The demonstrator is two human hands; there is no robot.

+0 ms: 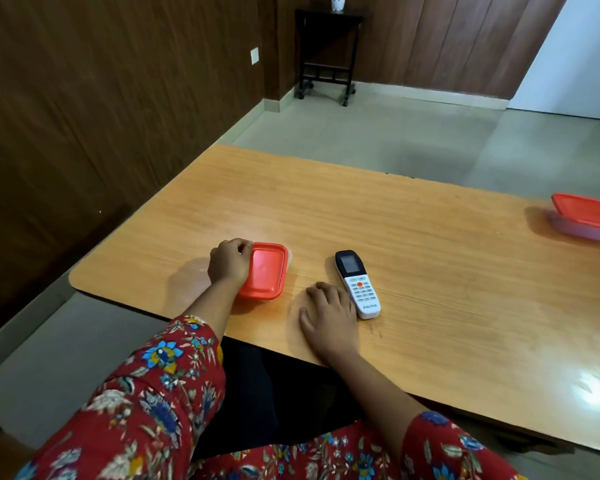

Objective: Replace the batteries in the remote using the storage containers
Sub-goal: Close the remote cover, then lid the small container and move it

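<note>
Your left hand (230, 263) curls its fingers over the left edge of the near container (265, 271), gripping its red lid at the rim; the thumb side is hidden behind the knuckles, so how far the fingers wrap underneath cannot be told. Your right hand (329, 315) lies flat, palm down, on the wooden table (430, 271), fingers relaxed and spread a little, closed on nothing. Its outer edge sits just beside the lower end of the remote (357, 284), possibly touching it; the contact itself is too fine to make out.

The remote lies face up on the table, buttons and dark screen showing, screen end pointing away from you, with the white body angled slightly. The near container stands to the left of the remote, lid on, with a clear gap of bare wood between them. A second container (587, 216), also with a red lid over a clear base, sits well apart at the far right edge of the table, partly cut off by the frame.

Both of your forearms emerge from red floral sleeves (160, 393) at the near table edge.
</note>
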